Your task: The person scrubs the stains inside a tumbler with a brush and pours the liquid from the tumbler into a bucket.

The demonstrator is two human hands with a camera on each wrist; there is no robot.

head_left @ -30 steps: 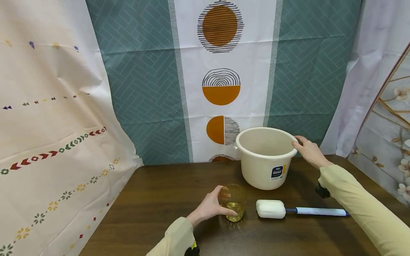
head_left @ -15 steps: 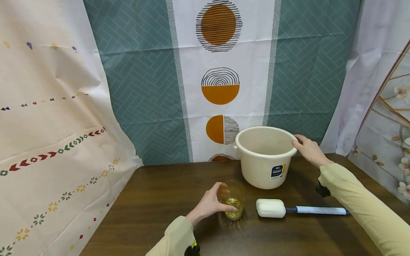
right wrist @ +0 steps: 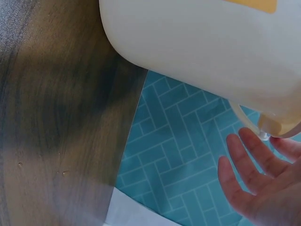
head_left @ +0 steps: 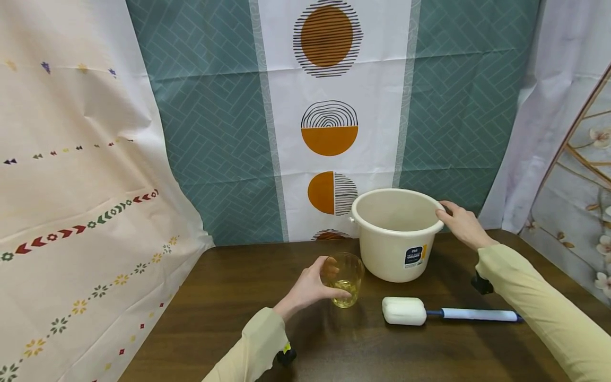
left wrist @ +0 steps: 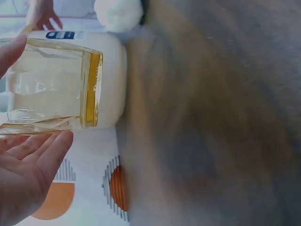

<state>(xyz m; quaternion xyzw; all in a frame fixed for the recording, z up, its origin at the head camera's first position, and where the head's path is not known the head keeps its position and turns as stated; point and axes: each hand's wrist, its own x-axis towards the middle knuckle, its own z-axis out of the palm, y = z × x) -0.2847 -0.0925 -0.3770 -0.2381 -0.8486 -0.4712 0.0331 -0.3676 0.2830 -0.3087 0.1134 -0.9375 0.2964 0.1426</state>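
Observation:
My left hand [head_left: 310, 286] grips a clear amber-tinted drinking glass [head_left: 347, 276], thumb on the near side and fingers behind. Some pale yellow-looking liquid lies in its lower part. In the left wrist view the glass [left wrist: 51, 89] stands in front of the bucket, its base seemingly just off the table. A cream plastic bucket [head_left: 389, 254] with a dark label stands at the back of the table. At its right rim rests my right hand [head_left: 462, 225]. The right wrist view shows those fingers [right wrist: 254, 155] loosely extended by the bucket's handle joint, the thumb partly hidden.
A bottle brush with a white sponge head [head_left: 403, 311] and a pale blue handle [head_left: 479, 315] lies in front of the bucket. Patterned cloths [head_left: 215, 132] hang behind and at both sides of the dark wooden table [head_left: 267, 265].
My left hand has raised the glass and carried it slightly away from me, closer to the bucket. The right hand, bucket and brush stay where they were.

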